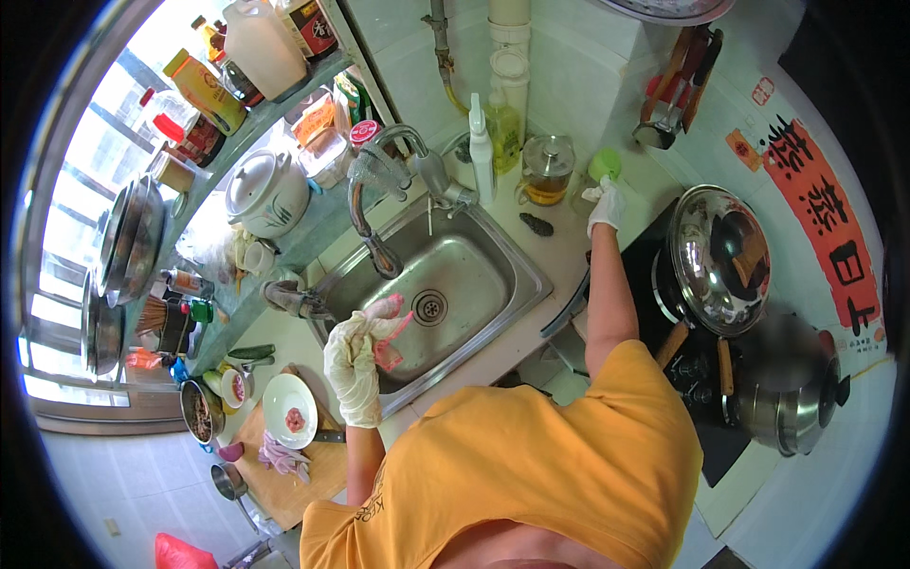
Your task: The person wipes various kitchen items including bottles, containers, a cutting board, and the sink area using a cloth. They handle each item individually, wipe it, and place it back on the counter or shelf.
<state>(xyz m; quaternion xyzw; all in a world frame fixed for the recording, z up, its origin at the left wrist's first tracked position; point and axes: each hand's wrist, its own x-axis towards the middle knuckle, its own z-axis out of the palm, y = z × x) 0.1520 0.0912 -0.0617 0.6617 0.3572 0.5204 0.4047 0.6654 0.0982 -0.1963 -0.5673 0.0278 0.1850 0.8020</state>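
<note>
My left hand, in a pale loose glove, is raised over the near left rim of the stainless steel sink. It grips a crumpled, thin pink piece that looks like plastic film. My right arm stretches to the back of the counter. There my right hand, also in a white glove, has its fingertips at a round green lid, closed on its lower edge as far as I can see. Beside these fingers stands a clear container, partly hidden by the hand. A glass teapot with amber liquid stands to its left.
Above the sink arches the faucet. A white spray bottle stands behind. A lidded wok sits on the stove at right. At left, a wooden cutting board carries a white plate with meat, sliced onion and a knife.
</note>
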